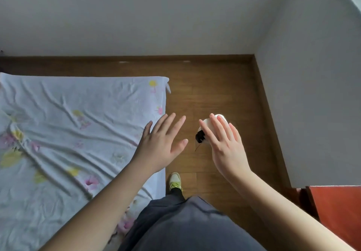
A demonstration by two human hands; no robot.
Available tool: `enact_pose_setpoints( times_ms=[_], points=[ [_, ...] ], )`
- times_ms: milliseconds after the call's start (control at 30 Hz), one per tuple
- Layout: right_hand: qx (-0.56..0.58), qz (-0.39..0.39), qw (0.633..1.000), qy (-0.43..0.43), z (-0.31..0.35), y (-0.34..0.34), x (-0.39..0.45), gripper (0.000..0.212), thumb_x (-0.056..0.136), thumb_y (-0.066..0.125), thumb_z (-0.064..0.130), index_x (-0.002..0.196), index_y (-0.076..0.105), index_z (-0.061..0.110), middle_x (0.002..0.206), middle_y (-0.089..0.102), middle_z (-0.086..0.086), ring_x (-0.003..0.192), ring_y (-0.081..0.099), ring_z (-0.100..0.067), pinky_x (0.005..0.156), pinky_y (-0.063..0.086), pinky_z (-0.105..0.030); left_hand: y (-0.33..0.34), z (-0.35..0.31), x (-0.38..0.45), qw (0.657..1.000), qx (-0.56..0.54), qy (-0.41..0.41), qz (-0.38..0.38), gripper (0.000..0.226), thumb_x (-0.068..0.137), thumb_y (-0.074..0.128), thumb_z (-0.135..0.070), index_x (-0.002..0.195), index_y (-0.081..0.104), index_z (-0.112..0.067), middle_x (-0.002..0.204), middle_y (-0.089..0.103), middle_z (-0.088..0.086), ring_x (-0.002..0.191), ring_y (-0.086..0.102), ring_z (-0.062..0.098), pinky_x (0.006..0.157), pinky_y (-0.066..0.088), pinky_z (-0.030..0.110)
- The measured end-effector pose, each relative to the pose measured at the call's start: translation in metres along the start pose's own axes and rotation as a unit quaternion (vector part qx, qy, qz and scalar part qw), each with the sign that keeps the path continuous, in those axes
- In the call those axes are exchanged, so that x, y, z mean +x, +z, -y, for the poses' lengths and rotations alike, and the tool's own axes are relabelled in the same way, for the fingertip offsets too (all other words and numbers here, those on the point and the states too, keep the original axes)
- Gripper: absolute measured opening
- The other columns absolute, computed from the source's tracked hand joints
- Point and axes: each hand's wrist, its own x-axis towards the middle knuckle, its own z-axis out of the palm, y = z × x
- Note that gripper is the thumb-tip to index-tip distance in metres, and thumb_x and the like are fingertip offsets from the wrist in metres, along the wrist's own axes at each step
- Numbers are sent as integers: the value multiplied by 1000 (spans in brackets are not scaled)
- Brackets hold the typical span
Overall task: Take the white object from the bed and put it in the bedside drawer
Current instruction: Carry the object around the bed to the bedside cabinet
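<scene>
My right hand [224, 143] holds a white rounded object [210, 122] with a black part [200, 136] at its near end, above the wooden floor just right of the bed. My fingers lie over its top and hide most of it. My left hand [162, 143] hovers with its fingers spread and nothing in it, over the right edge of the bed [68, 133], which wears a pale sheet with a flower print. At the lower right stands a red-brown piece of furniture [338, 217], seen only in part; no drawer shows.
A strip of wooden floor [214, 86] runs between the bed and the grey wall [312, 94] on the right. Another wall closes the far side. My dark trousers and a shoe [175, 180] with yellow laces are below my hands.
</scene>
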Motion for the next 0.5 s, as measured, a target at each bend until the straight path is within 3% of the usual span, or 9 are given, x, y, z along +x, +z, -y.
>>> enact_pose_setpoints(
  times_ms=[233,500],
  points=[
    [-9,-1,1000,15,-27,-5,99,68,91,47,4,153,24,22,156,31,-15,145,26,-33,117,24,-49,-14,48,98,1000,-1,30,8,74,92,23,-62,155,5,-28,161,24,2,148,14,18,116,23,50],
    [2,4,1000,11,-86,9,180,75,87,55,-2,152,26,22,154,35,-13,144,28,-33,117,24,-49,-20,66,210,1000,1,-15,23,79,87,12,-68,154,2,-28,164,14,-1,150,7,19,118,18,54]
  ],
)
